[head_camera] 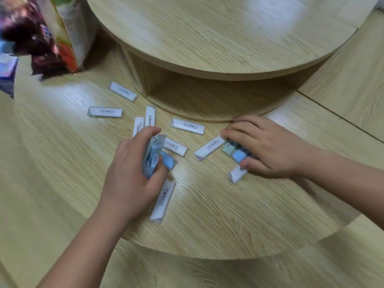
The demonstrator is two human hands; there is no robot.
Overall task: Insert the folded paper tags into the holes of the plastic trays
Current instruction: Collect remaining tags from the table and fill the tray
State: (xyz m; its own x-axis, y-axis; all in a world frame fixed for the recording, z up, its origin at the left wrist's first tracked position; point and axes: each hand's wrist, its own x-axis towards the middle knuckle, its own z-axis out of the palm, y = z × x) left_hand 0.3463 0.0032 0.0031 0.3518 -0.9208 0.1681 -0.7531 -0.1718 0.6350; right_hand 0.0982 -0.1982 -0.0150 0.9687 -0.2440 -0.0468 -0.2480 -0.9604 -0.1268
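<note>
The left hand (pixel 133 173) at lower centre had its fingers closed around a blue bundle (pixel 152 156); the right hand (pixel 268 146) lay flat over coloured pieces (pixel 234 151). Folded tags (pixel 163 199), scattered on the counter (pixel 62 163), seemed light, flimsy, best pinched mid-length

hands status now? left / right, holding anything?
Left hand: closed around a bundle of blue tags.
Right hand: fingers curled, palm down over small coloured pieces on the table; actual grip cannot be told.
</note>
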